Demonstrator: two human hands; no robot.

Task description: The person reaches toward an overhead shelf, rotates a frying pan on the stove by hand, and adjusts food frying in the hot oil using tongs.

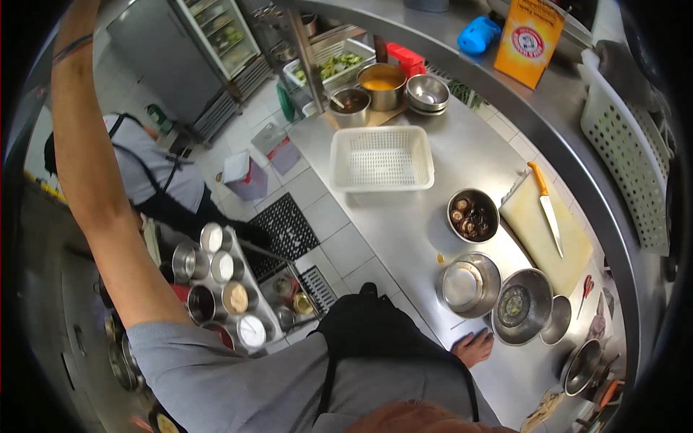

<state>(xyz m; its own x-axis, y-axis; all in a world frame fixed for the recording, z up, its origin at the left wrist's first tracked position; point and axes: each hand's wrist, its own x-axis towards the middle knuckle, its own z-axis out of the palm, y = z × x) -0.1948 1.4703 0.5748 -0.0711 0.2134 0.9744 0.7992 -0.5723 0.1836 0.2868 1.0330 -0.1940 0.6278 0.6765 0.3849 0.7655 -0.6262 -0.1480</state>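
My right hand [473,348] rests on the edge of the steel counter [390,238], fingers lying out on the metal and holding nothing. Closest to it are a steel bowl [482,273] with a smaller one inside and a wide metal bowl [533,280] with green bits at its bottom. Beyond them stands a bowl of mushrooms [473,227], dark and cut or whole. My left arm [101,166] stretches up along the left side, a dark band at the wrist; the hand itself lies outside the picture.
An orange-handled knife [552,220] lies on a cutting board [554,238], with red scissors [585,290] nearby. A white perforated basket [382,180] and pots [381,83] stand farther along. Another person [162,169] is at left, by a rack of containers [234,296].
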